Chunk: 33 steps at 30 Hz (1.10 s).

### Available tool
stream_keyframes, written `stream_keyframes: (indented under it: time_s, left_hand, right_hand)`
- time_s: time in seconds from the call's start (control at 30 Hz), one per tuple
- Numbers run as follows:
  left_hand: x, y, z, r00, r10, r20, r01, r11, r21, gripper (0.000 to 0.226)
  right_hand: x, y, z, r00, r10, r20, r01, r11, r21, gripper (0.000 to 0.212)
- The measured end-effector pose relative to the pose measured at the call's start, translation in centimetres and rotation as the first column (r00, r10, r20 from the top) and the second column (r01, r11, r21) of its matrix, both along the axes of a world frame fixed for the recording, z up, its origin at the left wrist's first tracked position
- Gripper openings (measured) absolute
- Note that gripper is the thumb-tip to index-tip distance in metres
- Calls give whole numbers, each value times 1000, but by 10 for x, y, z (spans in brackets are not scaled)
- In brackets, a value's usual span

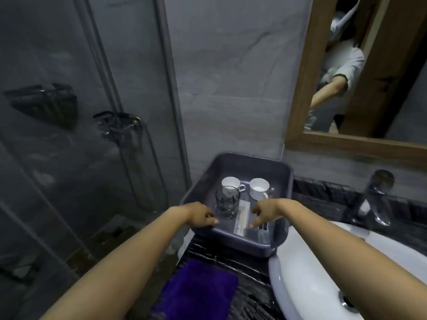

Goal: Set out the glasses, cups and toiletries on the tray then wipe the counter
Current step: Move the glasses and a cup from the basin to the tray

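A dark grey tray [242,161] sits on the black counter [221,259] beside the basin. Inside stand two white cups [230,184] [259,188] at the back and a clear glass [227,202] in front of the left cup. A flat packaged toiletry [241,218] lies on the tray floor, with dark slim items [263,230] to its right. My left hand [202,214] rests curled on the tray's near left rim, close to the glass. My right hand [265,212] hovers over the tray's right side, fingers spread and pointing down, holding nothing.
A purple cloth [201,289] lies on the counter near me. The white basin [323,269] is to the right, with a dark tap [379,199] behind it. A wood-framed mirror [351,144] hangs above. The glass shower screen [97,135] stands to the left.
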State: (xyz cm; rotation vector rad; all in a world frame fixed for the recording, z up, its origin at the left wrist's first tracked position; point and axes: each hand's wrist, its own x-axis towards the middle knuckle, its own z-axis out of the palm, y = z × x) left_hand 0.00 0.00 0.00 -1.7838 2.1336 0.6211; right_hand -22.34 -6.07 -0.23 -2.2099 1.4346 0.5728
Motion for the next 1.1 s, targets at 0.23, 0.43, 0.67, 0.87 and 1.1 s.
stream_keyframes:
  time_s: [0.23,0.43,0.67,0.87,1.1]
  left_hand:
    - [25,-2,-38,989,-142,-36,140,989,-43,60]
    - [30,0,-44,977,-206,-57,192,964,-182,54]
    - [31,-1,-49,976,-197,-90,176,964,-198,57]
    - [29,-2,-44,984,-141,-110,125,982,-143,61]
    - [27,-22,-39,978,54,-201,-57,998,-8,66]
  right_hand:
    - [31,-32,-32,977,-133,169,139,990,-23,91]
    - [61,-53,-57,896,-214,389,266,960,-86,108]
    - [70,-57,-83,707,-358,610,447,894,6,100]
    - [67,-59,-91,661,-347,665,441,897,29,103]
    - [60,-57,-92,588,-352,728,440,895,77,100]
